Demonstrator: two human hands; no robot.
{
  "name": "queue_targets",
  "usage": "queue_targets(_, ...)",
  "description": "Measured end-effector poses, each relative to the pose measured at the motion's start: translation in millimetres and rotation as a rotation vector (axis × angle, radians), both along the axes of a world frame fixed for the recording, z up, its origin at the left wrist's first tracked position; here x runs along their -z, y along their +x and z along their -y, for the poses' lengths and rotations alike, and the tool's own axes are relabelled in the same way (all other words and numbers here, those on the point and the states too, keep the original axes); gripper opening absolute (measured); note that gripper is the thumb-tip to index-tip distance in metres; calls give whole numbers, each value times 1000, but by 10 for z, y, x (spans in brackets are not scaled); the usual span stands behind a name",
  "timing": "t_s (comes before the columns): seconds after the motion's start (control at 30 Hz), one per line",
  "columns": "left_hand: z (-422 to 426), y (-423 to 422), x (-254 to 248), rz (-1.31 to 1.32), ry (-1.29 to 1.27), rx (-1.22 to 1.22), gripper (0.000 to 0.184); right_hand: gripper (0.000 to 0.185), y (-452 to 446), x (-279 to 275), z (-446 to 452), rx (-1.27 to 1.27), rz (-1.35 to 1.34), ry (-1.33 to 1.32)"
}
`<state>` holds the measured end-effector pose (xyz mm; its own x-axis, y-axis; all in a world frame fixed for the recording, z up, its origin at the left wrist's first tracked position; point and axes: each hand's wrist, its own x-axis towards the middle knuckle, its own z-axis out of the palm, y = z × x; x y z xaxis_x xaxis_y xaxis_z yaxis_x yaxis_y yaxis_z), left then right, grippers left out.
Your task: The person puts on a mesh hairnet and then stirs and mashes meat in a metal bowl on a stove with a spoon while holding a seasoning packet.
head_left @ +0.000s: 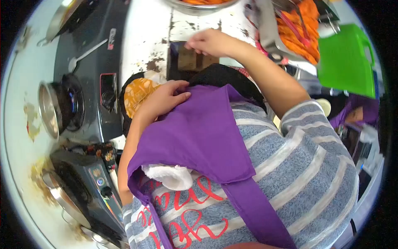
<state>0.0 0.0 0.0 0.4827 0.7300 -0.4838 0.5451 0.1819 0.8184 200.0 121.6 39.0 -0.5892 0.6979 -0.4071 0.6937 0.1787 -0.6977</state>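
My left hand (169, 98) lies on the top of the purple apron (195, 128) over my front, its thumb and fingers apart. By the left wrist is a mustard-yellow cloth (138, 94) with a white pattern. Loosely bent and slightly spread, the fingers of my right hand (209, 43) hang above a dark rectangular opening (186, 62) at the counter's near edge; I see nothing held in them. A white cloth (172, 176) pokes out from under the apron, against the striped shirt.
A stove at left carries a metal pot (52, 110) and a spoon (85, 56). The worn white counter (145, 25) has a bowl (201, 7) at its far edge. At right are a metal tray (271, 37) of orange food with red tongs (294, 29) and a green cutting board (346, 62).
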Motion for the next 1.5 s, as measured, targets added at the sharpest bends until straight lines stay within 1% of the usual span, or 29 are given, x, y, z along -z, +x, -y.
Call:
queue_targets(0.03,-61,14,94,-3,68,27,46,31,218,204,108,85,-62,-141)
queue_targets(0.07,-136,31,139,-4,135,52,44,32,430,409,246,139,-159,-80)
queue_targets(0.1,-111,396,163,-18,90,127,45,33,965,586,518,190,-233,-4)
queue_targets(0.17,-180,600,113,-96,-33,281,48,42,1477,1002,864,341,-190,-176)
queue_targets(0.2,-199,685,123,-114,-156,321,53,50,1639,990,1059,451,-195,-395)
queue_targets(0.27,-174,825,338,-29,-329,275,52,67,1891,858,1458,653,-210,-824)
queue_targets(0.3,-184,896,415,10,-412,244,51,83,2019,863,1586,621,-175,-790)
queue_targets(0.37,-183,1073,342,-61,-253,431,47,82,2263,1024,1798,460,-275,-780)
queue_targets(0.4,-179,1163,316,-96,-170,524,46,80,2283,1077,1884,647,-314,-892)
queue_targets(0.47,-194,1431,506,-166,-91,624,40,76,2334,1160,2113,1036,-413,-1103)
queue_targets(0.5,-209,1537,593,-195,-45,659,37,74,2375,1283,2249,939,-465,-1099)
queue_targets(0.57,-131,1690,606,-81,83,670,34,68,2469,1587,2547,732,-557,-1082)
queue_targets(0.6,-104,1767,624,-25,144,674,32,57,2508,1623,2581,906,-626,-1111)
queue_targets(0.7,-55,2054,781,169,288,677,29,49,2784,1655,2738,1081,-698,-1175)
queue_targets(0.8,1,2560,421,337,334,687,24,47,3049,1431,2910,974,-714,-987)
queue_targets(0.9,86,3039,80,347,378,746,25,47,3561,1627,3234,1149,-749,-960)
queue_targets(1.03,287,3613,-325,489,354,768,27,46,4072,1486,3633,1273,-731,-937)
queue_targets(1.1,424,3898,-486,590,412,758,28,45,4235,1481,3797,1302,-749,-935)
queue_targets(1.17,574,4109,-580,593,379,787,29,45,4372,1439,3972,1337,-762,-939)
queue_targets(1.23,633,4241,-754,581,430,888,30,45,4453,1376,4138,1388,-765,-935)
queue_targets(1.33,826,4373,-764,649,337,733,27,44,4512,1365,4362,1437,-805,-945)
queue_targets(1.43,874,4433,-753,635,277,749,25,43,4489,1355,4530,1488,-842,-937)
queue_targets(1.47,863,4479,-734,636,370,847,25,43,4483,1363,4576,1498,-855,-933)
queue_targets(1.5,904,4517,-695,678,349,811,24,43,4528,1373,4622,1506,-874,-922)
